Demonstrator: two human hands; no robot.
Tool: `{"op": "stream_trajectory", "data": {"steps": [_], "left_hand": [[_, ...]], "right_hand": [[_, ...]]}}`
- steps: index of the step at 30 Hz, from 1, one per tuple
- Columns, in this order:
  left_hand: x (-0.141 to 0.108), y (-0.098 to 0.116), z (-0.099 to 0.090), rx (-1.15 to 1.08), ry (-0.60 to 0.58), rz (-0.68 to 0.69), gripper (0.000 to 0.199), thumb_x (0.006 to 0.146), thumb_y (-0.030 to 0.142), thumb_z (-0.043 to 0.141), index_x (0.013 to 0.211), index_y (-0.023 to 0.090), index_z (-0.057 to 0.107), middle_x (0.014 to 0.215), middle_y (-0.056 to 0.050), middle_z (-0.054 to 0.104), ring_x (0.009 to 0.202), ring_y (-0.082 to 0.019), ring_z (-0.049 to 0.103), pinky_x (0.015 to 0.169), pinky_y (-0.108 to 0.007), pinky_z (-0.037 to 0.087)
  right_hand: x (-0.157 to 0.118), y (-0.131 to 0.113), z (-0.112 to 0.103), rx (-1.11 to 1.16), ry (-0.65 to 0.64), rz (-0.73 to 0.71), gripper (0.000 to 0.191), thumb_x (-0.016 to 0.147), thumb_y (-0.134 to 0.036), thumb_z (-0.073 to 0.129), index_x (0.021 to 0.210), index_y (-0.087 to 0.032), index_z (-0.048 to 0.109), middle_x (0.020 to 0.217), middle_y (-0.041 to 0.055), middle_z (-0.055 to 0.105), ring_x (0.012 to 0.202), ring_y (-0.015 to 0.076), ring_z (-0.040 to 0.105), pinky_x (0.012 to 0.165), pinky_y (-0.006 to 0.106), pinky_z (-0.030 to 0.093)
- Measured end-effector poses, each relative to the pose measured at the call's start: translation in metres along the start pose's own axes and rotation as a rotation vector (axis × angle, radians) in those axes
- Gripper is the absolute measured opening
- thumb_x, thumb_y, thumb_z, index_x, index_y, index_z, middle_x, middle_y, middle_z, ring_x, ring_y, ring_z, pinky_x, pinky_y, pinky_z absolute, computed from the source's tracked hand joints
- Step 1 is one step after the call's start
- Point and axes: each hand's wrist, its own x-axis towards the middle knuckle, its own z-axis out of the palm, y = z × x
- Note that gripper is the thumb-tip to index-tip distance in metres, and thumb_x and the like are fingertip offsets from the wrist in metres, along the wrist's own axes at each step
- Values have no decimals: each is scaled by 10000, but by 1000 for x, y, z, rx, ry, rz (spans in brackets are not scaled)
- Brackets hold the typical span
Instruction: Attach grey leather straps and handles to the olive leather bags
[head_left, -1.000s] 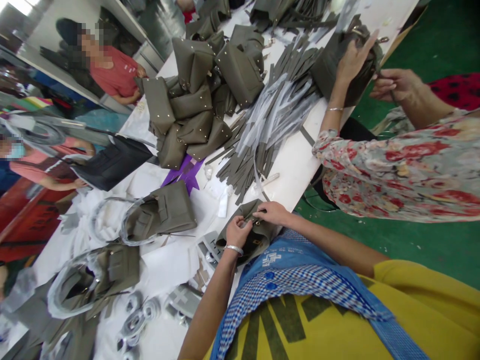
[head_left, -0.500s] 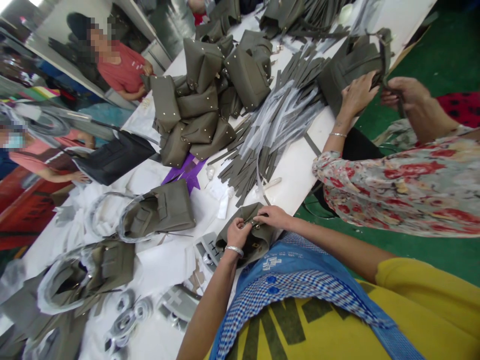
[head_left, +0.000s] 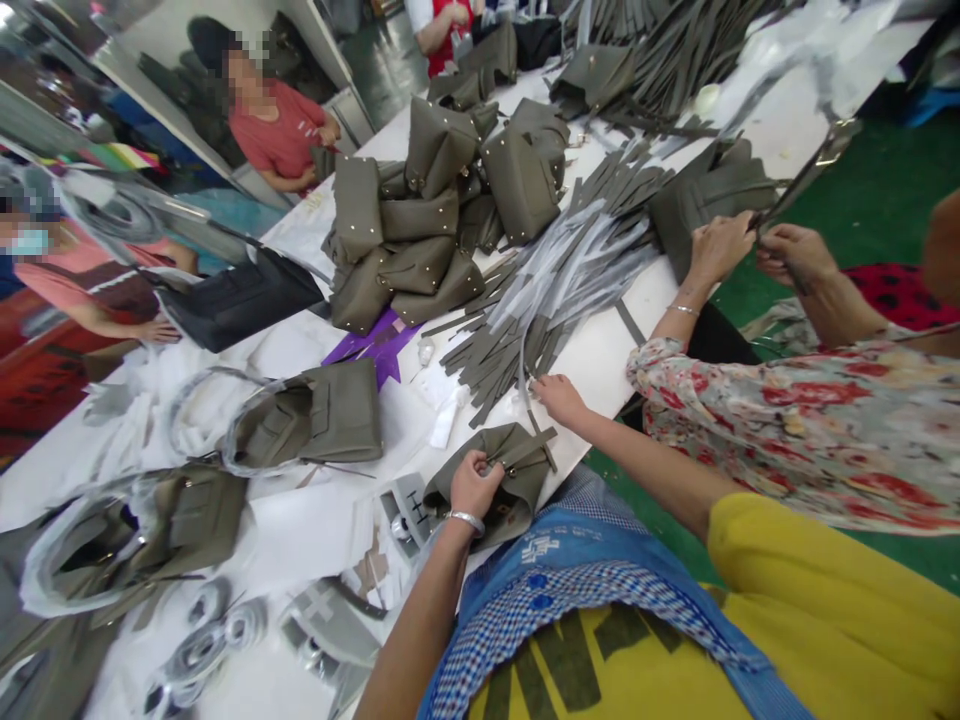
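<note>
A dark olive handbag (head_left: 457, 465) lies at the table's front edge against my apron, its mouth open toward me. My left hand (head_left: 476, 487) is closed on the bag's upper edge, thumb and fingers pinched near a small metal fitting. A short strap (head_left: 534, 450) lies across the bag's right side. Beyond the bag, my right hand (head_left: 561, 402) is low over the table, fingertips drawn together beside a thin grey strip (head_left: 523, 360) and a small clear plastic piece. Whatever sits in those fingertips is too small to make out.
A heap of olive bags (head_left: 416, 220) and a pile of loose straps (head_left: 555, 270) lie ahead. Other bags with wrapped handles (head_left: 341, 410) and coiled straps (head_left: 199, 645) are on the left. On the right, a co-worker's hands (head_left: 720, 245) hold a strap by another bag.
My right hand has left the bag and moved forward to the strip on the table. My left hand stays on the bag. The short strap across the bag now shows.
</note>
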Motion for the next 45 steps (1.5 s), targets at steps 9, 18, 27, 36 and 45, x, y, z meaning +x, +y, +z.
{"op": "stream_trajectory", "data": {"steps": [9, 18, 27, 36, 45], "left_hand": [[1, 0, 1, -31, 12, -8, 268, 677, 353, 640, 866, 164, 617, 734, -31, 657, 698, -175, 614, 679, -280, 449], [1, -1, 4, 4, 22, -1, 283, 682, 369, 634, 882, 169, 615, 775, -45, 672, 720, -194, 624, 669, -289, 446], [-2, 5, 3, 60, 18, -8, 309, 695, 387, 626, 908, 163, 608, 768, -31, 666, 703, -170, 608, 646, -259, 422], [-1, -4, 8, -5, 39, 21, 294, 695, 345, 640, 921, 158, 622, 766, -31, 666, 707, -163, 609, 652, -258, 433], [-1, -15, 12, -147, 17, 95, 250, 690, 333, 654, 853, 150, 605, 751, -20, 653, 716, -150, 619, 699, -267, 483]], "right_hand": [[-32, 26, -30, 173, -7, 204, 146, 829, -205, 485, 917, -153, 589, 855, 115, 633, 777, 224, 605, 693, 323, 438], [-115, -46, -59, 1143, 16, 338, 407, 723, -520, 634, 935, -176, 590, 497, -76, 373, 376, 63, 298, 361, 209, 243], [-105, -93, -34, 688, 21, 128, 345, 777, -473, 559, 858, -174, 710, 768, 23, 704, 759, 209, 641, 685, 279, 465], [-105, -104, -25, 485, 8, 53, 320, 846, -450, 489, 849, -192, 678, 735, 29, 694, 704, 198, 639, 621, 265, 447], [-105, -114, -13, 458, 2, 79, 203, 838, -339, 499, 853, -183, 628, 764, 53, 674, 720, 192, 619, 640, 272, 428]]}}
